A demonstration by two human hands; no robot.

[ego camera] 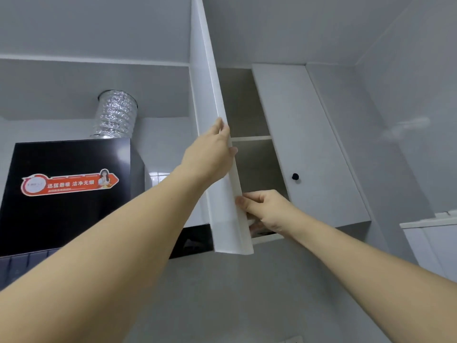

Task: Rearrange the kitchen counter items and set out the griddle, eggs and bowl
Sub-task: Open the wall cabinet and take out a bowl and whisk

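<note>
I look up at a white wall cabinet. Its left door (pixel 212 134) stands swung open, seen nearly edge-on. My left hand (pixel 210 151) holds the door's edge about halfway up, fingers wrapped round to the inner side. My right hand (pixel 264 209) grips the same edge lower down, near the bottom corner. Inside, a shelf (pixel 252 138) divides the cabinet, and the part I see holds nothing. No griddle, eggs or bowl are in view.
The cabinet's right door (pixel 311 144) is closed, with a small black knob (pixel 295 176). A black range hood (pixel 71 194) with a red sticker hangs at the left, a silver foil duct (pixel 115 115) rising from it. Grey wall lies below and right.
</note>
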